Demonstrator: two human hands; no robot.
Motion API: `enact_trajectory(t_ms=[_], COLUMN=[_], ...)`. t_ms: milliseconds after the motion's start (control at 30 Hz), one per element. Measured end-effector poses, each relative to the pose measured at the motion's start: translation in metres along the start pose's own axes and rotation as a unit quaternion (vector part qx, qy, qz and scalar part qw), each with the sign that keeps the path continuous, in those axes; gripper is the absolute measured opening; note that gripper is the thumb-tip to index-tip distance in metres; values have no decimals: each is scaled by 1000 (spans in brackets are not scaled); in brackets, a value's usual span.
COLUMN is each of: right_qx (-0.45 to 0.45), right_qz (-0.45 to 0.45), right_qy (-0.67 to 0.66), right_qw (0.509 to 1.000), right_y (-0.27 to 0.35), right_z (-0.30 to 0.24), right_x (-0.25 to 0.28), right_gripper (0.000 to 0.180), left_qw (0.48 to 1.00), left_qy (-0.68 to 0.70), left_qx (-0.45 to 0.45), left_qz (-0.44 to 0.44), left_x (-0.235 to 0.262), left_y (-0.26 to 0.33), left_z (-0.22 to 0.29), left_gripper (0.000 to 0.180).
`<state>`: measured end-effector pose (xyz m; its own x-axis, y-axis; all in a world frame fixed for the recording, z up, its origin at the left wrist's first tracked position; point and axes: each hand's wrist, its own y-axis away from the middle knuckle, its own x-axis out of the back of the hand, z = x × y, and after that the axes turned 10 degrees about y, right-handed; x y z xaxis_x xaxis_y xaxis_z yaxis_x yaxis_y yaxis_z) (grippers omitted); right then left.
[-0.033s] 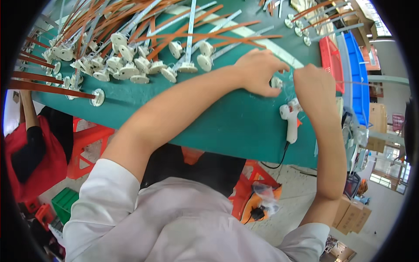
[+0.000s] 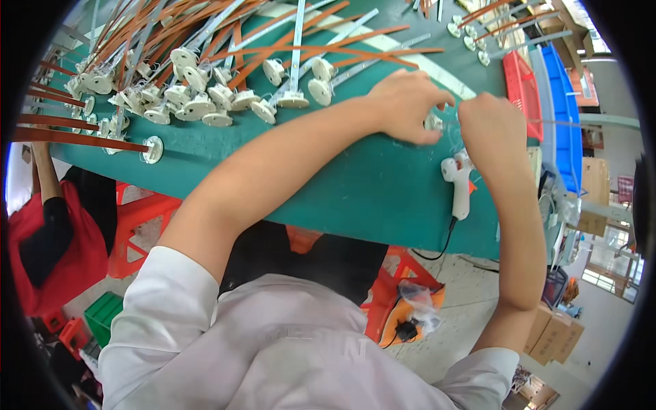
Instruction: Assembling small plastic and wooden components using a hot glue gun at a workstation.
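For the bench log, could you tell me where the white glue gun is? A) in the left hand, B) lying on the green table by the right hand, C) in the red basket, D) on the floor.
B: the white glue gun lies on the green table just below the right hand, with no hand gripping it.

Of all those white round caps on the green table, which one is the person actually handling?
The lone cap pinched between the left hand and right hand, beside the white glue gun. The other caps lie heaped away to the left.
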<state>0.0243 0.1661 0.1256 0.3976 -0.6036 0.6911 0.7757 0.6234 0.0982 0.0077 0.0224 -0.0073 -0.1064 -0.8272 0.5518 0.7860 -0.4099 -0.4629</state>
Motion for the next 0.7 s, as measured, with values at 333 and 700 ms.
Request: enact_trajectory(t_ms=[333, 700], right_qx=[-70, -273], right_qz=[308, -20], right_qy=[-242, -327], right_qw=[918, 904], right_y=[73, 114], right_z=[-23, -38], right_x=[7, -86], right_gripper=[12, 68], left_qw=[998, 989], left_qy=[-12, 28], left_qx=[60, -49], left_qz=[-32, -135], left_x=[4, 15], left_y=[6, -10], left_z=[-11, -18], left_gripper=[54, 43])
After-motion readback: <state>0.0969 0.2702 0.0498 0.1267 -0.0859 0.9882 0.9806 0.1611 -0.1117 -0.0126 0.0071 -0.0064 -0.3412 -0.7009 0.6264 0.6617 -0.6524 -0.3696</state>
